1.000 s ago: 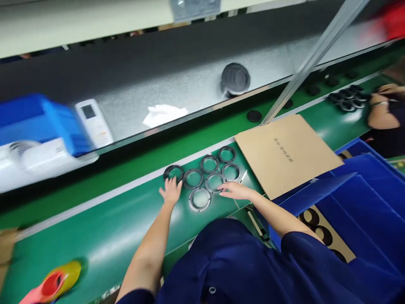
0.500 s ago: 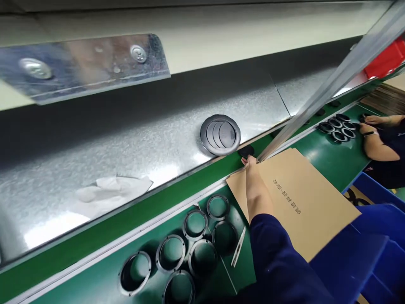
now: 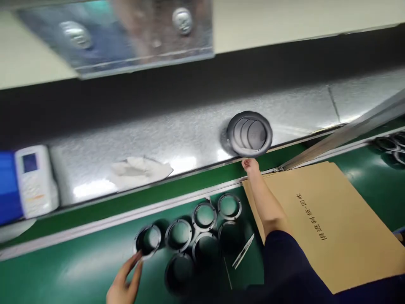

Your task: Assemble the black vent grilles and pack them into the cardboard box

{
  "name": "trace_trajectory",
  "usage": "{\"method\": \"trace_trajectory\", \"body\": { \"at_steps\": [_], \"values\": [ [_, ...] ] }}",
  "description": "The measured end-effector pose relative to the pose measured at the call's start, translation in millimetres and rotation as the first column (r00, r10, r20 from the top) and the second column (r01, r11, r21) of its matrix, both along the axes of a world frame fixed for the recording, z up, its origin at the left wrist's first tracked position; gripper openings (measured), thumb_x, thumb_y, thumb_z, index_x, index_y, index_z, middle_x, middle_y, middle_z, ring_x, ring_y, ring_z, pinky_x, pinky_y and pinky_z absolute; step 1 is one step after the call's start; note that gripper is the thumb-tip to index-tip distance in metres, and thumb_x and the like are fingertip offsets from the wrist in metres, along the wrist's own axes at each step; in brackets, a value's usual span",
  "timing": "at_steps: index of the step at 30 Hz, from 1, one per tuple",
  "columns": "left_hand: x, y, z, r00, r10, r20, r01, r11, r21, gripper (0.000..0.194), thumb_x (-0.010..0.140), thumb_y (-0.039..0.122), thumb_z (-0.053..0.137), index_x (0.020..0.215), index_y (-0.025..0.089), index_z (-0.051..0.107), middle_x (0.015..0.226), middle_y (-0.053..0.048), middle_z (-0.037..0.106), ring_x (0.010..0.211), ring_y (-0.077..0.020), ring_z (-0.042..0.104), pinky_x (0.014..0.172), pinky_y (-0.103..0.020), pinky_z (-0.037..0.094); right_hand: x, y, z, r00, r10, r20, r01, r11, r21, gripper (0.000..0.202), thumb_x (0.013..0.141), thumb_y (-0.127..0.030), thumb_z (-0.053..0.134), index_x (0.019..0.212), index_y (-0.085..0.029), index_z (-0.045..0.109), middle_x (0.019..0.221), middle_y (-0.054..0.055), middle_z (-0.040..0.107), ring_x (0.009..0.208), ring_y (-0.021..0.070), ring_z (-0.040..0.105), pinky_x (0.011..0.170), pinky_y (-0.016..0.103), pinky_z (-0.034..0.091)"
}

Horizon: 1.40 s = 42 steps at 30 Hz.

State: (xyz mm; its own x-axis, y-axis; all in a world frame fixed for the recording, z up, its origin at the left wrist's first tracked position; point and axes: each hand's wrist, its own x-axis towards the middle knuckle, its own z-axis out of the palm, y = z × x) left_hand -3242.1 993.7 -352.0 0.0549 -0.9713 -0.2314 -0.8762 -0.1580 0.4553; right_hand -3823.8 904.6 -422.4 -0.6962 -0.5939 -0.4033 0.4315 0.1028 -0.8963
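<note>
My left hand [image 3: 125, 283] reaches in from the bottom. Its thumb and forefinger come together at the near rim of a black ring [image 3: 159, 240], the leftmost of several on the green work surface. My right hand [image 3: 250, 164] is over the green strip behind the white rail, fingers curled in. Whatever it may hold is hidden. Just above it, a round black air vent [image 3: 249, 134] with curved slats rests on the metal shelf's edge. Right of the rings lies a slim pale tool [image 3: 243, 251], possibly a cutter or tweezers.
Brown cardboard [image 3: 329, 228] with printed characters lies under my right forearm. On the metal shelf [image 3: 190, 126] are crumpled white cloth or paper [image 3: 142, 169] and a white device with a small screen [image 3: 36, 181]. A slanted clear post [image 3: 341, 135] rises at right; more rings [image 3: 387, 143] lie beyond.
The view has swung left. My left hand has come in to the leftmost ring. My right hand has shifted left along the green strip, and the black disc at its fingertips is out of sight.
</note>
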Motion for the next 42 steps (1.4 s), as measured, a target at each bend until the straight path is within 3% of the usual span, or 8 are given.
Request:
{"method": "trace_trajectory", "body": {
  "at_steps": [4, 8, 14, 17, 20, 25, 34, 42],
  "values": [
    [-78.2, -7.0, 17.8, 0.778, 0.081, -0.623, 0.044, 0.982, 0.182, 0.09, 0.071, 0.063, 0.071, 0.15, 0.026, 0.049, 0.153, -0.015, 0.054, 0.138, -0.0339, 0.054, 0.11, -0.049, 0.05, 175.5, 37.9, 19.8, 0.874, 0.366, 0.321, -0.335, 0.93, -0.149, 0.038, 0.082, -0.043, 0.078, 0.071, -0.021, 0.05, 0.064, 0.0, 0.064, 0.051, 0.0082, 0.057, 0.049, 0.018, 0.05],
    [-99.1, -5.9, 25.1, 0.349, 0.24, -0.906, 0.141, 0.942, 0.304, 0.099, 0.075, 0.075, 0.062, 0.158, 0.03, 0.033, 0.161, -0.017, 0.042, 0.141, -0.0384, 0.049, 0.102, -0.056, 0.053, 326.1, 126.3, 57.8, 0.445, 0.724, 0.527, -0.634, 0.67, -0.386, 0.047, 0.07, -0.052, 0.088, 0.076, -0.02, 0.055, 0.072, 0.001, 0.071, 0.054, 0.0089, 0.06, 0.05, 0.019, 0.053],
    [-53.3, 31.5, 57.9, -0.041, 0.335, -0.941, 0.007, 0.942, 0.335, 0.082, 0.089, 0.068, 0.052, 0.154, 0.02, 0.043, 0.15, -0.013, 0.056, 0.142, -0.0332, 0.049, 0.114, -0.052, 0.045, 365.9, 179.9, 119.2, 0.031, 0.998, 0.05, -0.963, 0.043, -0.266, 0.067, 0.09, -0.077, 0.05, 0.095, -0.015, 0.073, 0.076, 0.008, 0.071, 0.058, 0.0149, 0.061, 0.051, 0.027, 0.053],
    [-34.4, 49.6, 72.9, -0.141, 0.401, -0.905, 0.059, 0.916, 0.396, 0.082, 0.092, 0.077, 0.041, 0.15, 0.019, 0.049, 0.146, -0.012, 0.06, 0.141, -0.0304, 0.051, 0.117, -0.048, 0.041, 352.0, 165.5, 142.5, 0.153, 0.842, -0.518, -0.976, 0.21, 0.053, 0.055, 0.099, -0.066, 0.046, 0.114, -0.023, 0.077, 0.108, 0.011, 0.07, 0.1, 0.0238, 0.065, 0.088, 0.042, 0.057],
    [-21.9, 66.6, 82.7, -0.251, 0.477, -0.842, 0.108, 0.879, 0.465, 0.084, 0.091, 0.081, 0.037, 0.145, 0.019, 0.055, 0.139, -0.012, 0.065, 0.134, -0.0291, 0.057, 0.115, -0.047, 0.044, 355.1, 150.1, 148.0, 0.043, 0.574, -0.818, -0.9, 0.377, 0.218, 0.045, 0.103, -0.056, 0.045, 0.124, -0.032, 0.076, 0.137, 0.009, 0.056, 0.131, 0.0295, 0.044, 0.115, 0.053, 0.036],
    [-0.3, 87.2, 91.8, -0.298, 0.565, -0.77, 0.197, 0.825, 0.529, 0.086, 0.089, 0.084, 0.034, 0.148, 0.024, 0.052, 0.128, -0.015, 0.07, 0.12, -0.0342, 0.067, 0.104, -0.057, 0.05, 385.1, 152.2, 135.7, -0.076, 0.492, -0.867, -0.911, 0.319, 0.26, 0.056, 0.104, -0.061, 0.034, 0.118, -0.031, 0.079, 0.142, 0.008, 0.052, 0.132, 0.0302, 0.038, 0.118, 0.055, 0.029],
    [19.8, 98.7, 102.4, -0.357, 0.549, -0.756, 0.217, 0.836, 0.504, 0.09, 0.09, 0.083, 0.032, 0.15, 0.019, 0.05, 0.13, -0.019, 0.068, 0.122, -0.0365, 0.065, 0.106, -0.059, 0.047, 410.4, 168.0, 151.4, 0.163, 0.706, -0.689, -0.958, 0.28, 0.061, 0.076, 0.104, -0.069, 0.016, 0.118, -0.025, 0.076, 0.137, 0.009, 0.055, 0.135, 0.025, 0.048, 0.12, 0.048, 0.032],
    [32.5, 102.4, 91.3, -0.368, 0.61, -0.701, 0.204, 0.789, 0.579, 0.087, 0.092, 0.081, 0.03, 0.14, 0.015, 0.059, 0.122, -0.019, 0.072, 0.117, -0.0356, 0.068, 0.103, -0.058, 0.05, 420.0, 183.5, 136.8, 0.125, 0.704, -0.699, -0.944, 0.301, 0.134, 0.081, 0.104, -0.066, 0.004, 0.132, -0.029, 0.07, 0.144, 0.007, 0.052, 0.14, 0.025, 0.044, 0.122, 0.049, 0.034]
  ]
}}
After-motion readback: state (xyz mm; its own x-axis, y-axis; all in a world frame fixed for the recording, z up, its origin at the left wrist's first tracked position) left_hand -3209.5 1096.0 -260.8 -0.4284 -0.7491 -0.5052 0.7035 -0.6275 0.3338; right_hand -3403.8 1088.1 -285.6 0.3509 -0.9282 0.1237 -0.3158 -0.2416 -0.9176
